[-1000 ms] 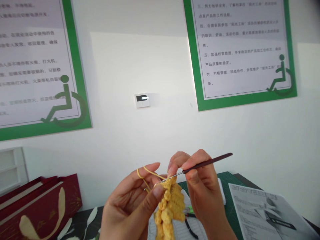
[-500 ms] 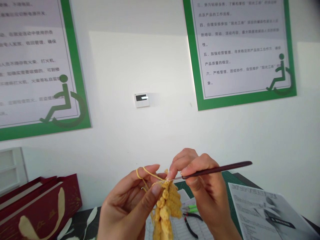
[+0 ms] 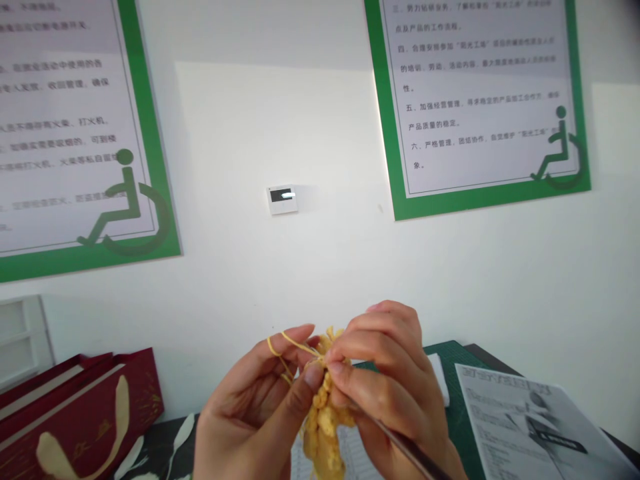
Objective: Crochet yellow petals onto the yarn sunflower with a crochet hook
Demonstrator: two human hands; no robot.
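Observation:
Yellow crochet work (image 3: 324, 443) with a bumpy, ruffled texture hangs between both hands. My left hand (image 3: 245, 407) pinches its upper edge between thumb and fingers. Over the left index finger loops a strand of yellow yarn (image 3: 299, 345), running taut to the work. My right hand (image 3: 393, 373) is closed round a crochet hook, its dark handle (image 3: 405, 448) slanting down to the right below the palm. The right thumb and index fingertips meet at the stitches, touching the work beside the left thumb. The hook's metal tip is hidden behind these fingers.
Dark red gift bags (image 3: 135, 393) stand at the left, near white leaf-shaped pieces (image 3: 183, 433). A green cutting mat (image 3: 457, 413) and a printed sheet (image 3: 530, 427) lie at the right. Behind is a white wall with a small control panel (image 3: 283, 200) and green-framed posters (image 3: 390, 133).
My right hand has turned and moved slightly left over the work. The hook handle swung from pointing right to pointing down-right. Pliers seen earlier are now covered by the hand.

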